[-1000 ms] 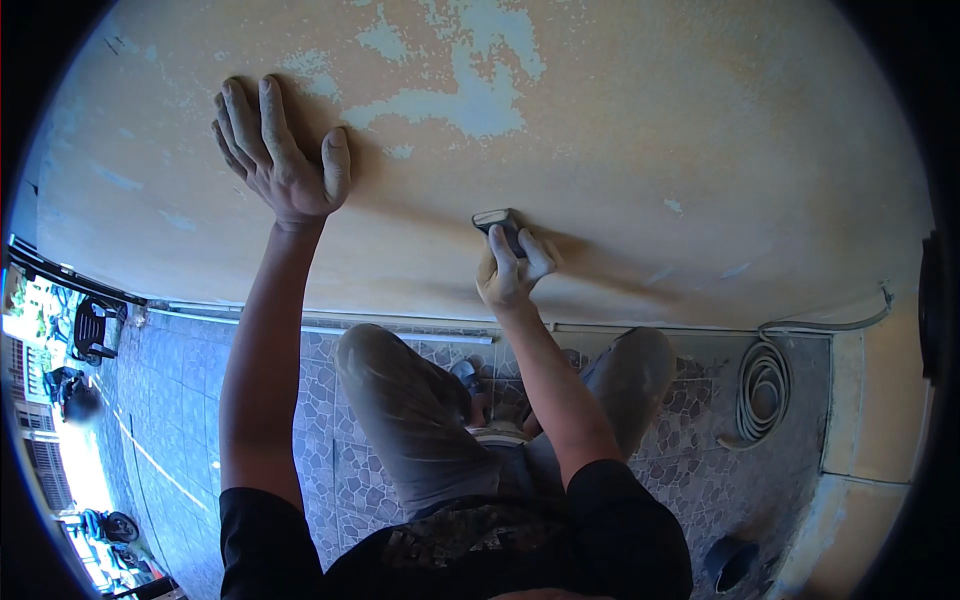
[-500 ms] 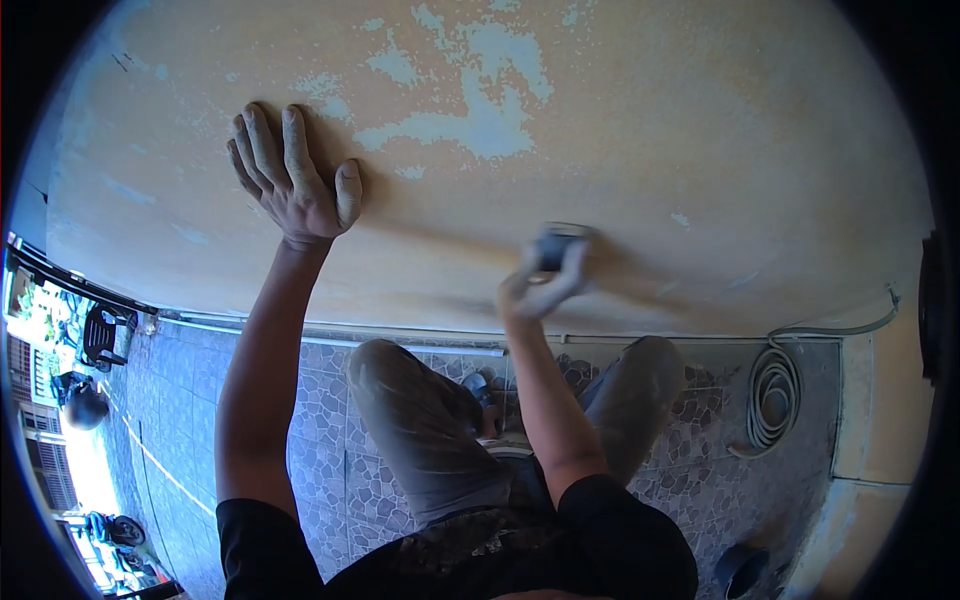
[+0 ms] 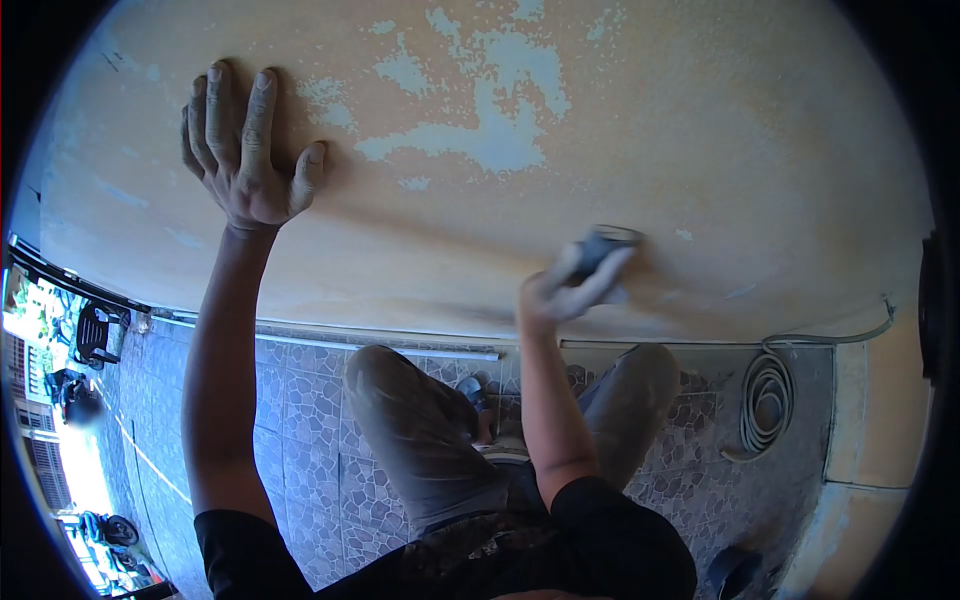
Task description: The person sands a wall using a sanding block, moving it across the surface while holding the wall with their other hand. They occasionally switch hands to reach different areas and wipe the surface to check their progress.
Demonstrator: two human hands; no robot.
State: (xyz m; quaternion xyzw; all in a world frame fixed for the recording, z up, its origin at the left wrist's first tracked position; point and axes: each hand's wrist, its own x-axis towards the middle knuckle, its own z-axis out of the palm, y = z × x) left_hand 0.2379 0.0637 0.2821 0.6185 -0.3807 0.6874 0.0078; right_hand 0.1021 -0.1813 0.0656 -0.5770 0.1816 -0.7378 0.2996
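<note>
My left hand (image 3: 245,155) lies spread against the peach wall (image 3: 760,170), fingers pointing up and thumb out to the side. Dust coats its fingers. Lower and to the right, my right hand (image 3: 575,288) grips a dark sanding block (image 3: 605,248) pressed to the wall; hand and block are smeared by motion. Pale bluish patches of worn paint (image 3: 500,115) show on the wall between and above the hands.
A coiled hose (image 3: 768,405) lies on the tiled floor (image 3: 320,450) at right, its end running up the wall. A white pipe (image 3: 430,353) follows the wall's foot. A dark bucket (image 3: 735,572) stands lower right; a black chair (image 3: 98,330) and motorbike (image 3: 110,530) are left.
My left hand has shifted up and to the left on the wall. My right hand has moved a little to the right with the sanding block.
</note>
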